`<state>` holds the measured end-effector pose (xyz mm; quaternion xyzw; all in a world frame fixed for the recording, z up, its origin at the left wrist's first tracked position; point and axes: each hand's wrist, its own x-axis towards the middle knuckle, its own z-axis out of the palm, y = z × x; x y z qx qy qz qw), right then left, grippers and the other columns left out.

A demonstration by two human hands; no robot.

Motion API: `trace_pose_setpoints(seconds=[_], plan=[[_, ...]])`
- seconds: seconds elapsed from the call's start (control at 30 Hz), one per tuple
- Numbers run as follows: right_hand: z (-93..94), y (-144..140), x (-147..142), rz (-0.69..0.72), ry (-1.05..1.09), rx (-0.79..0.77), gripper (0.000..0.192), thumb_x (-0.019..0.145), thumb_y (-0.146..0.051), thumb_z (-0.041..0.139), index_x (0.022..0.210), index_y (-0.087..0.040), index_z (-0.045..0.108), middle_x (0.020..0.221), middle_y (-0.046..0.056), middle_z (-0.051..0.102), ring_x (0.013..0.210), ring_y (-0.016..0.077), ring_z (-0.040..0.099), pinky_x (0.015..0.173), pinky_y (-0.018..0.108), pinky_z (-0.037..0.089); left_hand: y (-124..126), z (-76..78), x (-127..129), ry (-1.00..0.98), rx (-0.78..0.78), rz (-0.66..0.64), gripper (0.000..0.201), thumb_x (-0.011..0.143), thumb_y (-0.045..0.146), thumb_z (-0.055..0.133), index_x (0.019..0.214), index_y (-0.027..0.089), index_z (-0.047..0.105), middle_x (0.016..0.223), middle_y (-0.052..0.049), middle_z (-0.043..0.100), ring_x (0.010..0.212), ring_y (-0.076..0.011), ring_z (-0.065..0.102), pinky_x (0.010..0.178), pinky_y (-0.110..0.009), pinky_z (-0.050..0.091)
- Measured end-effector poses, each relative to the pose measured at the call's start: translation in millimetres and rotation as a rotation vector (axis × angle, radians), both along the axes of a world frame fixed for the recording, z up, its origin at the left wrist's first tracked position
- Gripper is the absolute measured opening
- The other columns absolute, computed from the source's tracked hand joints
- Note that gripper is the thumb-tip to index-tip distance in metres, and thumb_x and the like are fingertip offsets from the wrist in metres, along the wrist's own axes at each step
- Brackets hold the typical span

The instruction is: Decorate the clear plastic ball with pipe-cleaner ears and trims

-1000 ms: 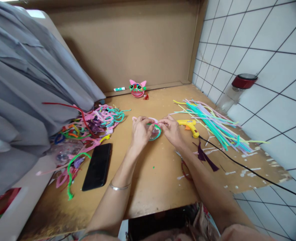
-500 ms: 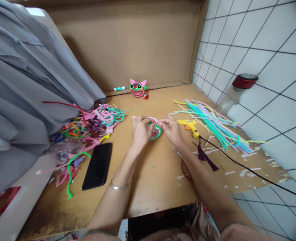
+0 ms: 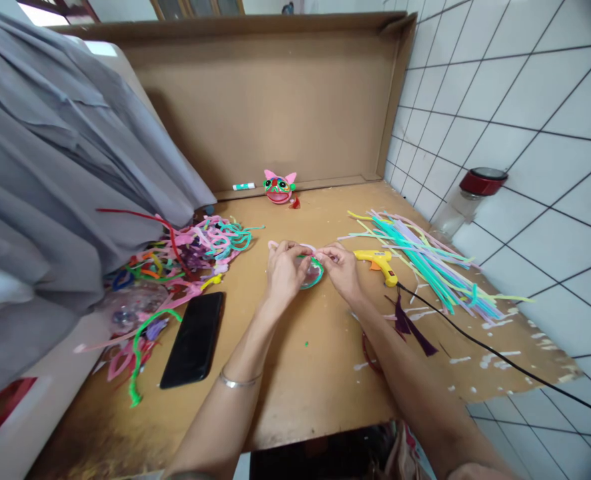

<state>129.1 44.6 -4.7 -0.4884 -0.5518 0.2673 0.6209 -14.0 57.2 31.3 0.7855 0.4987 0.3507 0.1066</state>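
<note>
- Left hand [image 3: 284,272]: fingers curled together and pinched on small round clear piece ringed with green pipe cleaner [image 3: 312,273]; fingertips partly hidden behind the knuckles; thin silver bangle [image 3: 237,382] on the wrist.
- Right hand [image 3: 343,268]: thumb and forefinger pinched together on the upper edge of the same piece; exact grip point too small to make out.
- Round piece: held just above the brown cardboard work surface [image 3: 305,360], near its middle, between both hands; most of it covered by fingers; pale pink strand along its top, ends not traceable.
- Yellow hot-glue gun [image 3: 378,261]: lying just right of the right hand, black cord [image 3: 500,360] running off the right edge, far end cut off.
- Bundle of straight pastel pipe cleaners, teal, lilac and yellow [image 3: 425,257]: spread beyond the glue gun.
- Tangled heap of bent coloured pipe cleaners [image 3: 185,250]: left of the hands, partly under grey draped cloth [image 3: 50,200].
- Black smartphone, screen dark [image 3: 193,339]: flat, beside the left forearm.
- Small pink cat-eared figure with green-rimmed eyes [image 3: 279,187]: against the back cardboard wall; details blurred.
- Clear jar with red lid [image 3: 470,190]: at the tiled wall, body hard to see.
- Dark purple scraps [image 3: 410,327]: beside the right forearm, shape unclear.
</note>
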Motion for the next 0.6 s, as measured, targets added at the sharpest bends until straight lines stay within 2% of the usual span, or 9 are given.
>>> trace_pose_setpoints(seconds=[0.4, 0.6], plan=[[1.8, 6.7, -3.4, -0.013, -0.042, 0.016, 0.015, 0.077, -0.032, 0.061, 0.072, -0.022, 0.071, 0.073, 0.000, 0.065, 0.071, 0.0156, 0.059, 0.070, 0.031, 0.050, 8.2, -1.4, -3.9, -0.087, -0.095, 0.002, 0.011, 0.079, 0.024, 0.067, 0.088, 0.024, 0.074, 0.096, -0.005, 0.065, 0.098, -0.0215, 0.061, 0.108, -0.051, 0.036], [4.5, 3.3, -3.4, 0.003, -0.008, 0.021, 0.014, 0.075, -0.032, 0.063, 0.072, -0.023, 0.073, 0.074, 0.001, 0.066, 0.072, 0.0165, 0.060, 0.065, 0.029, 0.050, 6.4, -1.5, -1.4, -0.121, -0.079, 0.035, 0.008, 0.078, 0.023, 0.067, 0.083, 0.024, 0.074, 0.093, -0.004, 0.064, 0.096, -0.0212, 0.060, 0.108, -0.051, 0.036]])
